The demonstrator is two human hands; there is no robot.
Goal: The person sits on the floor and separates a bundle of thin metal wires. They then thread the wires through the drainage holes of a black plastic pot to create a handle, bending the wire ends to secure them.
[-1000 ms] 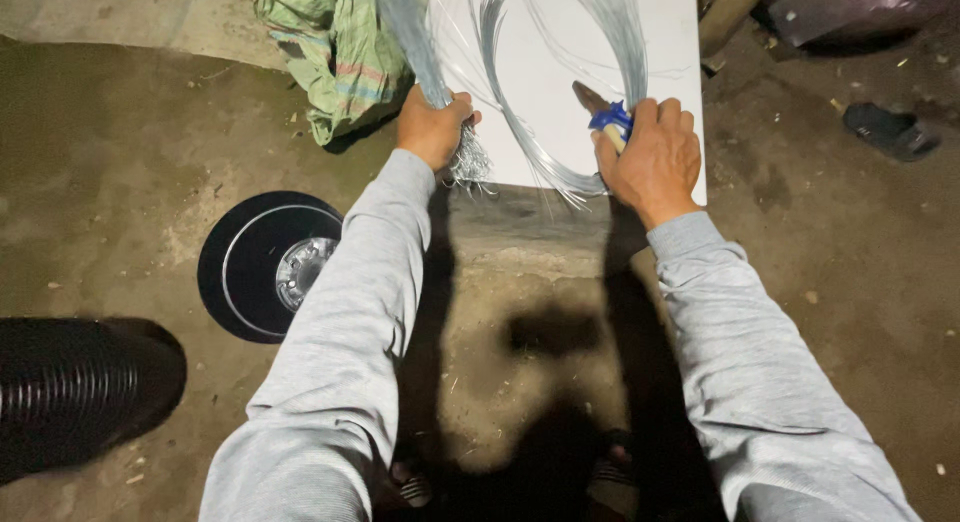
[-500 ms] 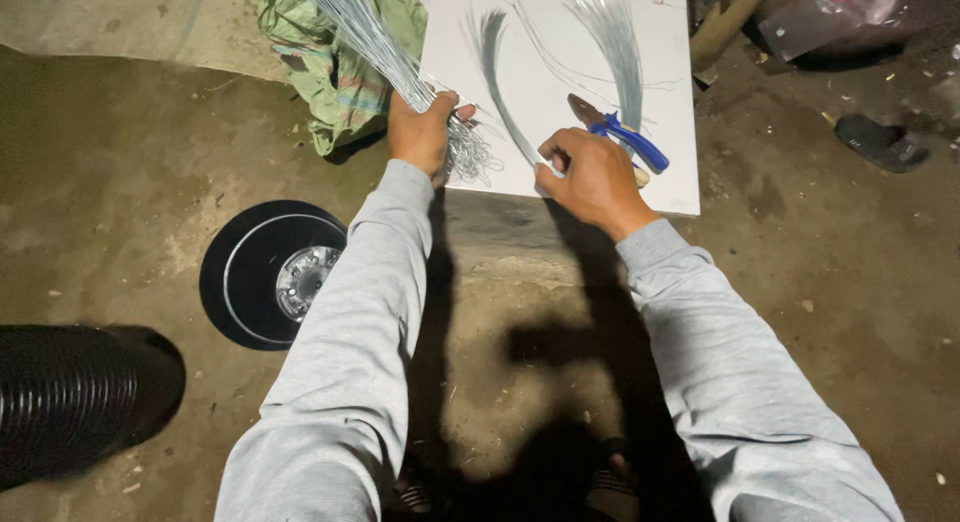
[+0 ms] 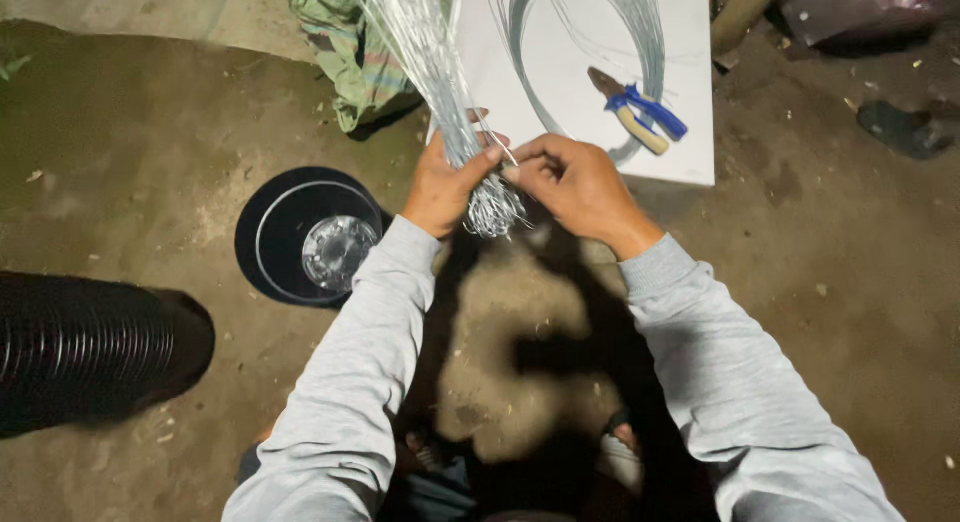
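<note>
Left hand (image 3: 440,187) clamps the wire bundle (image 3: 440,92), right hand (image 3: 575,182) pinches one strand beside it, pliers (image 3: 640,112) lie beyond on white board (image 3: 560,92).

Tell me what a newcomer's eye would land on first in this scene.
First comes the shiny bundle of thin silver wires, gripped near its lower end by the left hand while the right hand pinches a strand beside it, at centre. Behind them, blue-and-yellow-handled pliers lie on a white flat board among loose wire strands. On the dirt ground to the left sits a round black dish with a clear lid inside.
</note>
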